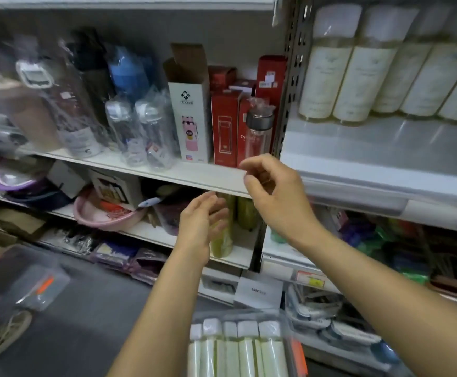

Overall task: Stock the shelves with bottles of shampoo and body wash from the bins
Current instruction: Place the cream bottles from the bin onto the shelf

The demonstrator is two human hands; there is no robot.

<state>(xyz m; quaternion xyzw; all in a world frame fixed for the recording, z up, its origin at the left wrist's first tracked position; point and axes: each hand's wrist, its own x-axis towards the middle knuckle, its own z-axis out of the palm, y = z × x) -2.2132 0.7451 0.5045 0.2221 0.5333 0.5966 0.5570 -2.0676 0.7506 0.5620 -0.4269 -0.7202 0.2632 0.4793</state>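
- Hands, head view: left hand point(203, 217) is hovering with its fingers relaxed and spread, holding nothing, just in front of a yellow-green bottle point(223, 238) that is standing on the lower shelf point(245, 254). Right hand point(272, 186) is hanging at the front edge of the middle shelf point(194, 174), fingers loosely curled, nothing showing between them.
- Stock placed: cream bottles point(371, 74) with white caps are standing in a close row at the back of the upper right shelf point(385, 151), whose front strip is lying bare.
- Stock waiting: clear bin point(299, 349) is sitting below the forearms, and at least five white-capped bottles point(246, 346) are lining up inside it.
- Second bin point(23, 281) is resting on the floor at left; its contents are too blurred to tell.
- Other goods: wrapped drinking bottles point(140, 131) and red boxes point(224, 126) are occupying the middle shelf.
- Progress, as a judgement: stocking is looking part done, with one row shelved, room showing in front of it, and a bin holding bottles. Both hands are carrying nothing, so another bottle needs lifting from the bin.
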